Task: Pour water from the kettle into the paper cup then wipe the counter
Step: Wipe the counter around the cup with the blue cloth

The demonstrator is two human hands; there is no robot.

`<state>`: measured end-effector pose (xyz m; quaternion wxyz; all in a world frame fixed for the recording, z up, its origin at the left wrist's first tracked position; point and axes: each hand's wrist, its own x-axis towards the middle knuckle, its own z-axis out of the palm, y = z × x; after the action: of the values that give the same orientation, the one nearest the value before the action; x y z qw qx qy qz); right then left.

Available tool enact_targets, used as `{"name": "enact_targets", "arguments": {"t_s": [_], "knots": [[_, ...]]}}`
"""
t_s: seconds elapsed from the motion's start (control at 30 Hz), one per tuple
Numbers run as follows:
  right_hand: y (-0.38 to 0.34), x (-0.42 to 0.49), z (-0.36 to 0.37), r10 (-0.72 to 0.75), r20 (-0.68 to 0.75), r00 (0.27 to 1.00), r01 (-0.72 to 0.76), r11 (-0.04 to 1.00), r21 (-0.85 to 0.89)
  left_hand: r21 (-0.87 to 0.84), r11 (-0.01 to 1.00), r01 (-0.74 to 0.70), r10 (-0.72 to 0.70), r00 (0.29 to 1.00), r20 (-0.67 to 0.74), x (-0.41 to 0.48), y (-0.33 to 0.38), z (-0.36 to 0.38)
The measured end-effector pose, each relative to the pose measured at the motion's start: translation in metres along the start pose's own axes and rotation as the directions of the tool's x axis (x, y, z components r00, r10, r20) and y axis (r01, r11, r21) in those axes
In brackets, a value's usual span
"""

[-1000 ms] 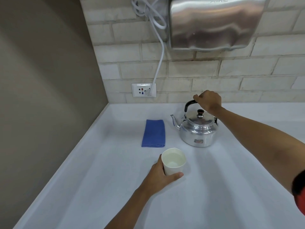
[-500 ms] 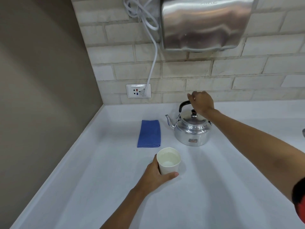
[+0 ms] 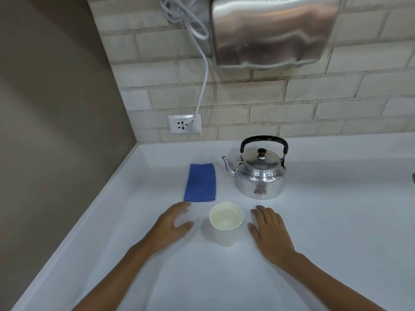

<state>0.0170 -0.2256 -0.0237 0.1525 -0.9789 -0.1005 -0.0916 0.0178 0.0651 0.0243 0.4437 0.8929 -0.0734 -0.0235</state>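
A white paper cup [image 3: 225, 232] stands upright on the white counter [image 3: 336, 232], with water in it. Behind it to the right sits a shiny metal kettle [image 3: 260, 178] with a black handle, its spout pointing left. A folded blue cloth [image 3: 200, 182] lies flat to the left of the kettle. My left hand [image 3: 173, 225] rests open on the counter just left of the cup, fingertips near the cloth's front edge. To the right of the cup, my right hand [image 3: 269, 232] lies open on the counter. Neither hand touches the cup.
A steel hand dryer [image 3: 274, 30] hangs on the brick wall above the kettle, its white cord [image 3: 203, 86] plugged into a wall socket [image 3: 184, 123]. A brown side wall [image 3: 56, 108] bounds the counter on the left.
My right hand has let go of the kettle handle and come down beside the cup. My left hand has released the cup and now lies flat to its left.
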Motion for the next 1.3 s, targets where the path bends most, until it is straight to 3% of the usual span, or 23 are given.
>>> {"name": "enact_targets", "arguments": {"t_s": [0.23, 0.43, 0.7, 0.8, 0.97, 1.03, 1.13, 1.2, 1.3], "knots": [[-0.002, 0.001, 0.006, 0.040, 0.075, 0.996, -0.035, 0.997, -0.074, 0.273, 0.960, -0.065, 0.076, 0.997, -0.028, 0.095, 0.024, 0.008], [-0.003, 0.001, 0.006, 0.046, 0.078, 0.996, -0.043, 0.998, -0.044, 0.581, 0.814, -0.024, 0.013, 1.000, 0.023, 0.155, 0.032, 0.040], [-0.001, 0.001, 0.011, 0.054, 0.062, 0.997, -0.051, 0.997, -0.060, 0.648, 0.746, 0.154, -0.112, 0.988, -0.106, 0.176, -0.002, 0.065], [-0.001, 0.002, 0.011, 0.047, 0.055, 0.997, -0.044, 0.998, -0.053, 0.690, 0.719, 0.077, -0.080, 0.996, -0.027, 0.176, -0.002, 0.069], [-0.001, 0.002, 0.011, 0.040, 0.048, 0.998, -0.039, 0.999, -0.035, 0.753, 0.635, -0.173, 0.054, 0.982, 0.181, 0.147, -0.001, 0.076], [0.000, 0.002, 0.010, 0.043, 0.056, 0.998, -0.042, 0.999, -0.030, 0.755, 0.581, -0.303, 0.158, 0.952, 0.260, 0.126, -0.003, 0.073], [0.001, 0.003, 0.010, 0.041, 0.063, 0.997, -0.039, 0.999, -0.036, 0.691, 0.492, -0.530, 0.315, 0.848, 0.426, 0.098, -0.010, 0.056], [0.001, 0.002, 0.010, 0.039, 0.068, 0.997, -0.037, 0.999, -0.029, 0.602, 0.523, -0.604, 0.357, 0.796, 0.489, 0.084, -0.016, 0.043], [0.001, 0.002, 0.010, 0.042, 0.073, 0.996, -0.041, 0.999, -0.024, 0.476, 0.634, -0.609, 0.370, 0.780, 0.505, 0.077, -0.021, 0.023]]}}
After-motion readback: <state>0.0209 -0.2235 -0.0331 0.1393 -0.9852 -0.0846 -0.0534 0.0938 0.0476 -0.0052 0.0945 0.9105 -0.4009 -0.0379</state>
